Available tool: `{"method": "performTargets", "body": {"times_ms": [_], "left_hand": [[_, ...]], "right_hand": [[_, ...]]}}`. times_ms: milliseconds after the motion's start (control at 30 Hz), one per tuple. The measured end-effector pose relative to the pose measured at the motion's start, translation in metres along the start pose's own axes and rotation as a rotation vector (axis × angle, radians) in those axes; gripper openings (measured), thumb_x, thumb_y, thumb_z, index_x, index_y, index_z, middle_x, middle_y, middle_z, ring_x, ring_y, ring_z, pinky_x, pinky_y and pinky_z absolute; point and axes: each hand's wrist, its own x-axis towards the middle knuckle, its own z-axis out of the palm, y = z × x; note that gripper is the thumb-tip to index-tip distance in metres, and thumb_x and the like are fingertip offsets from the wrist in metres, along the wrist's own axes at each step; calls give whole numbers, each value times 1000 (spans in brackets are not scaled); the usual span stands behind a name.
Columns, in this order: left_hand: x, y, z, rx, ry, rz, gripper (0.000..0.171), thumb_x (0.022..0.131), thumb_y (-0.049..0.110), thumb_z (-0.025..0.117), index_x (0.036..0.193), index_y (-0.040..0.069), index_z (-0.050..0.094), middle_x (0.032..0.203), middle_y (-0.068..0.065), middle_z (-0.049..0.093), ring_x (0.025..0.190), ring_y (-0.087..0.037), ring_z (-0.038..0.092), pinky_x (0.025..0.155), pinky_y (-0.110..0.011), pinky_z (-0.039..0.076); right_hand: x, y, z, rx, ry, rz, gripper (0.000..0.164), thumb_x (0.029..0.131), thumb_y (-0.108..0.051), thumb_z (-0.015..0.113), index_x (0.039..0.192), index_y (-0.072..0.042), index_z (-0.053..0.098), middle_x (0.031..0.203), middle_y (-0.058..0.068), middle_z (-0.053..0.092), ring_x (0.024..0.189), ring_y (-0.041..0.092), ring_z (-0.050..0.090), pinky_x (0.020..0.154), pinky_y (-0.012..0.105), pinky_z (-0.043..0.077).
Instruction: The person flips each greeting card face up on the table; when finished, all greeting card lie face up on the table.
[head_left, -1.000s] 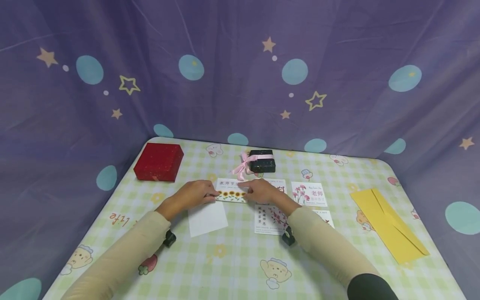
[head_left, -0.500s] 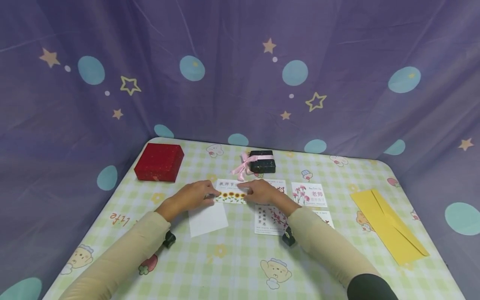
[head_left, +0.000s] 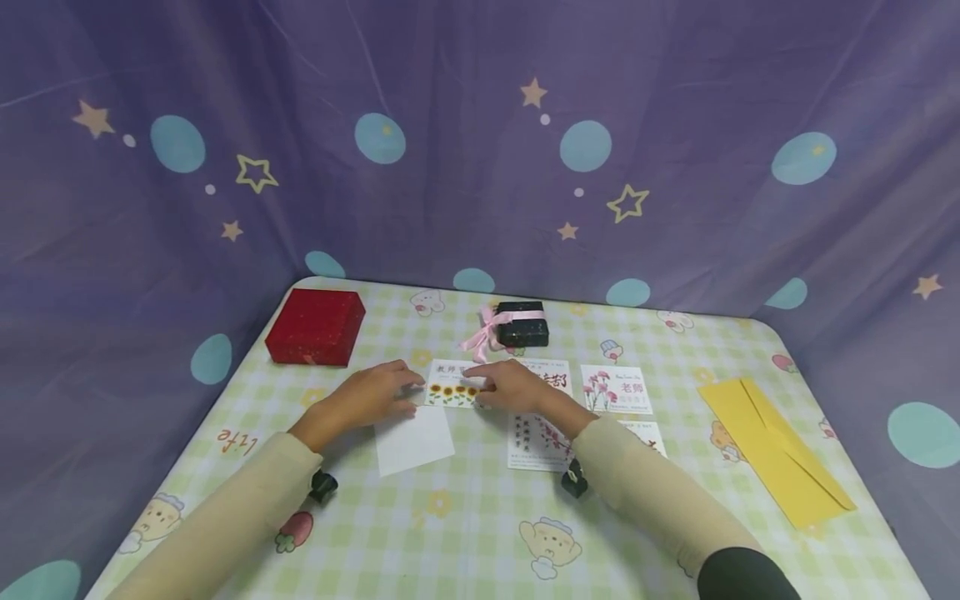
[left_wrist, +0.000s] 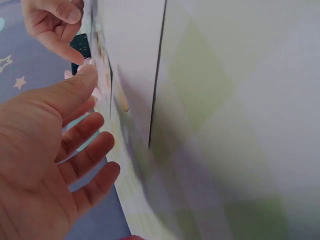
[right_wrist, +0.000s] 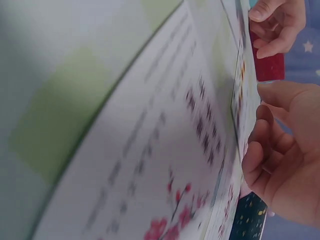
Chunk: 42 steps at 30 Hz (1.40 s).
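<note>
A sunflower greeting card (head_left: 450, 395) lies on the table between the two hands. My left hand (head_left: 375, 395) is just left of it, fingers spread and thumb apart, holding nothing; the left wrist view shows the same loose fingers (left_wrist: 85, 155). Over the card's right end is my right hand (head_left: 517, 387), its index finger extended across the lettering, thumb lower and other fingers loosely curled (right_wrist: 257, 150). Below the left hand lies a blank white card (head_left: 414, 442). A plum-blossom card (head_left: 528, 446) and a red-lettered card (head_left: 551, 371) lie partly hidden under the right hand and forearm.
At the back left stands a red box (head_left: 315, 327). A black gift box (head_left: 523, 327) with a pink ribbon bow (head_left: 483, 332) stands behind the cards. To the right are a carnation card (head_left: 617, 389), another card (head_left: 648, 435) partly behind the sleeve, and a yellow envelope (head_left: 776, 454).
My left hand has let go of the sunflower card's left edge and drawn back left, its fingers spreading. The right hand has slid slightly left over the card.
</note>
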Motion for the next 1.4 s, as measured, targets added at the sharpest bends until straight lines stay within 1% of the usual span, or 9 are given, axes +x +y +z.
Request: {"method": "performTargets", "body": {"times_ms": [67,267,367,500,667,833,1100,1267,1400], "left_hand": [[-7,-2,-1,-6,-9,-20,44,85,29,83,124,13,71,111,-2,68,102,-17,66,90,-40,56],[-26,-2,-3,-52,-91,-105,48,81,33,86,122,14,70,112,0,65,100,-14,61,91,-42,55],[-34,-1,-3,-68,-98,-122,51,79,33,88,121,13,69,112,0,65,99,-14,60,92,-43,54],[-46,-1,-1,-76,-87,-117,55,76,35,89,120,11,68,112,-1,65,101,-17,62,92,-44,54],[-57,-2,3,-51,-56,-93,57,72,35,92,116,9,67,109,-3,63,100,-19,62,88,-43,55],[-59,1,4,-38,-46,-124,56,69,32,94,111,9,66,105,-3,62,97,-20,61,85,-43,54],[-52,4,1,-111,-143,-257,54,70,26,94,110,7,63,102,-6,61,91,-19,56,86,-43,52],[-47,4,-4,-144,-194,-274,55,69,24,94,108,5,62,101,-7,60,90,-19,55,86,-41,51],[-46,5,-7,-159,-216,-268,53,68,24,94,104,5,60,98,-6,57,87,-18,53,82,-38,49]], "right_hand": [[1,-5,2,5,7,-29,48,95,-20,70,142,-16,61,81,-4,72,65,2,55,70,22,49],[5,-21,9,7,-8,-97,49,93,-21,73,140,-16,62,81,-4,72,66,3,55,67,21,48],[8,-27,14,6,-15,-122,51,92,-22,75,140,-16,62,79,-5,71,66,2,54,67,20,47],[10,-34,21,8,-37,-124,54,90,-24,78,141,-18,62,75,-7,67,63,1,52,66,19,45],[11,-44,27,-21,-117,-135,57,90,-28,79,143,-20,60,72,-9,63,62,2,50,66,19,42],[16,-49,34,-98,-176,-130,62,88,-29,79,146,-27,57,73,-12,63,65,2,53,63,19,43],[20,-50,37,-155,-177,-91,67,86,-31,80,148,-28,53,74,-12,62,66,4,54,61,21,43],[21,-52,37,-160,-185,-85,69,86,-31,79,149,-28,51,74,-12,61,66,5,55,61,21,43],[20,-55,35,-144,-189,-79,70,86,-29,79,150,-26,51,75,-11,61,67,6,55,60,21,44]]}}
